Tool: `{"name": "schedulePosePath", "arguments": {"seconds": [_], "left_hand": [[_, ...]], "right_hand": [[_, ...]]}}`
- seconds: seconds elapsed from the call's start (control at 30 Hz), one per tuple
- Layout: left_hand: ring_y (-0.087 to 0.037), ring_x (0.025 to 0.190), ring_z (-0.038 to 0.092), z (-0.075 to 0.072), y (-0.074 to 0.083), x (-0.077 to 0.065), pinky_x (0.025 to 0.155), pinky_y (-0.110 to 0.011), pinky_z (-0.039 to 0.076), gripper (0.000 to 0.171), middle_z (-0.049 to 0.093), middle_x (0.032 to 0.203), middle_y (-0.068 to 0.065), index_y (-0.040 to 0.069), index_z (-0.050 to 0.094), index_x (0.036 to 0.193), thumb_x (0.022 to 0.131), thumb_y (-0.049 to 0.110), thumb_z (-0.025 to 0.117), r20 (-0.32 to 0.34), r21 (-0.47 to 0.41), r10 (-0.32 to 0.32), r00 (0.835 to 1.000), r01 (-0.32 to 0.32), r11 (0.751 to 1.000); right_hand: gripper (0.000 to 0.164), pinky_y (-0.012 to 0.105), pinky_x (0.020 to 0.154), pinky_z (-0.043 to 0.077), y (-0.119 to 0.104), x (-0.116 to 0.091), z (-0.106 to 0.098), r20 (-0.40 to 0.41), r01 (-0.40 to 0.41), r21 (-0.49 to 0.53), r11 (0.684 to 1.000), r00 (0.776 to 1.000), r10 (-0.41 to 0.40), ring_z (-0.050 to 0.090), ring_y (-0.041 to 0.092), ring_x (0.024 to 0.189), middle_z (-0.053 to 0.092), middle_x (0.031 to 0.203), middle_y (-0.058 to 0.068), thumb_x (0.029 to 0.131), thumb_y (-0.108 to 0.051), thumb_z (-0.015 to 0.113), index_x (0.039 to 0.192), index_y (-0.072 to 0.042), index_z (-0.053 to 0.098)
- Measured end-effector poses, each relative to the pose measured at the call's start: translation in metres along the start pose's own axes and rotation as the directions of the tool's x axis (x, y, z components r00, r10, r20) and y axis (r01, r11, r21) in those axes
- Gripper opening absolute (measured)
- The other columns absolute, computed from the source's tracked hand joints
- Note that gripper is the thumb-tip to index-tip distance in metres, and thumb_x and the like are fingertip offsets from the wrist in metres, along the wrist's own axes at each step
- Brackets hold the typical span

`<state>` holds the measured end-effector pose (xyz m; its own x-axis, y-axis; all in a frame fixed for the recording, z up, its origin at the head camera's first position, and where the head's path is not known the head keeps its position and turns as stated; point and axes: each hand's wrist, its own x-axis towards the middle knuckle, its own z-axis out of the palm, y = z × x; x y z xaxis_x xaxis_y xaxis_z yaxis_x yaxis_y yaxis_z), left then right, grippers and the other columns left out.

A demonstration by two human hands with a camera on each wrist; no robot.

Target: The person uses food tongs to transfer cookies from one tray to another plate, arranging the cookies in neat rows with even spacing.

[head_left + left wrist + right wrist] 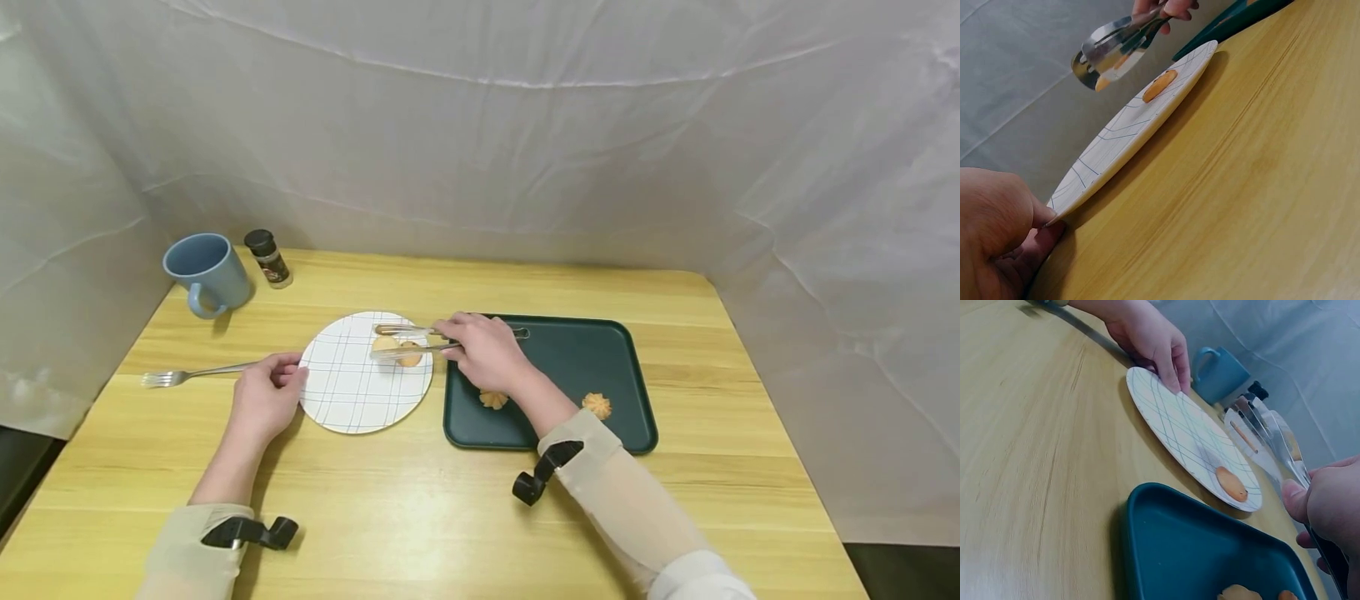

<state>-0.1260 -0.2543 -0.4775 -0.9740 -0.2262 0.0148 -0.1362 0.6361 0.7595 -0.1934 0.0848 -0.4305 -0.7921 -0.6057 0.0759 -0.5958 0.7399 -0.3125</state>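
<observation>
My left hand (272, 396) pinches the left rim of a round white plate (341, 375) with a thin-lined check pattern, thumb on top. In the left wrist view the plate (1094, 164) is seen nearly edge-on. My right hand (487, 350) grips metal tongs (420, 348), whose ends hang over the plate's right part. Between the tongs' ends is a pale cookie (386, 343), mostly covered by metal in the wrist views. Another cookie (1232, 484), golden brown with small dark spots, lies flat on the plate near the rim closest to the tray.
A dark green tray (622, 358) stands right of the plate, holding a ridged cookie (493, 400) partly under my right arm and another (597, 406). A fork (168, 378) lies left of my left hand. Behind are a blue mug (210, 271) and a black-capped spice jar (268, 258).
</observation>
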Motion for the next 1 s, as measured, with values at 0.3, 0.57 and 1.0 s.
{"name": "schedulePosePath", "arguments": {"seconds": [0.3, 0.57, 1.0], "left_hand": [[-0.026, 0.098, 0.060, 0.000, 0.001, 0.000, 0.079, -0.023, 0.046, 0.034, 0.068, 0.110, -0.018, -0.005, 0.068, 0.131, 0.105, 0.017, 0.062, 0.001, 0.004, 0.005, 1.000, -0.005, 1.000], [-0.026, 0.099, 0.061, -0.001, 0.001, 0.000, 0.080, -0.024, 0.046, 0.034, 0.068, 0.111, -0.019, -0.005, 0.068, 0.132, 0.105, 0.016, 0.062, -0.001, 0.005, 0.001, 1.000, -0.001, 1.000], [-0.026, 0.098, 0.061, -0.001, -0.003, 0.001, 0.079, -0.023, 0.045, 0.035, 0.069, 0.111, -0.018, -0.004, 0.068, 0.132, 0.105, 0.017, 0.062, 0.000, 0.012, -0.006, 1.000, 0.006, 1.000]], "right_hand": [[0.048, 0.059, 0.108, 0.044, -0.007, 0.011, 0.010, 0.060, -0.040, -0.047, 0.998, 0.997, 0.043, 0.054, 0.027, 0.136, 0.060, 0.148, 0.002, 0.108, -0.032, 0.064, 0.154, -0.023, 0.057], [0.050, 0.058, 0.108, 0.044, -0.014, 0.019, 0.017, 0.087, -0.055, -0.110, 0.992, 0.994, 0.065, 0.054, 0.025, 0.136, 0.059, 0.149, 0.000, 0.108, -0.033, 0.063, 0.156, -0.026, 0.054], [0.052, 0.062, 0.112, 0.039, -0.021, 0.020, 0.018, 0.104, -0.062, -0.088, 0.994, 0.992, 0.071, 0.051, 0.028, 0.139, 0.058, 0.148, 0.000, 0.108, -0.033, 0.064, 0.158, -0.024, 0.052]]}}
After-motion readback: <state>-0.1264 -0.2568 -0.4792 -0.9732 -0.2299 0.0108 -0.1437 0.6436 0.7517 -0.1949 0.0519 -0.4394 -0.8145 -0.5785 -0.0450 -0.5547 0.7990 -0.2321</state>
